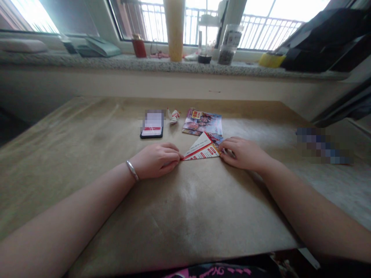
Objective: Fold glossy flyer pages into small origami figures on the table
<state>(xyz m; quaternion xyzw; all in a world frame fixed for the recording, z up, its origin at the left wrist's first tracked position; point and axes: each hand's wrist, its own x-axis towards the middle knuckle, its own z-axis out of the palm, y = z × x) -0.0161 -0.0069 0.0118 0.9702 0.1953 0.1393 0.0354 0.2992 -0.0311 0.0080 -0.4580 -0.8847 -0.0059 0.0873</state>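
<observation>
A piece of printed paper [203,148], folded into a triangle, lies on the table between my hands. It is white with red bands and red lettering, and a coloured part shows at its right side. My left hand [156,160], with a silver bangle at the wrist, has its fingers closed at the paper's left point. At the right corner, my right hand [243,153] is closed with thumb and fingers on the paper's edge. A stack of colourful printed leaflets [203,122] lies just behind the folded paper.
Behind my left hand lie a phone [152,123] with a lit screen and a small folded paper piece [174,116]. A blurred flat item [321,146] is at the table's right. The stone windowsill [139,65] beyond holds a red container [139,46] and several other things.
</observation>
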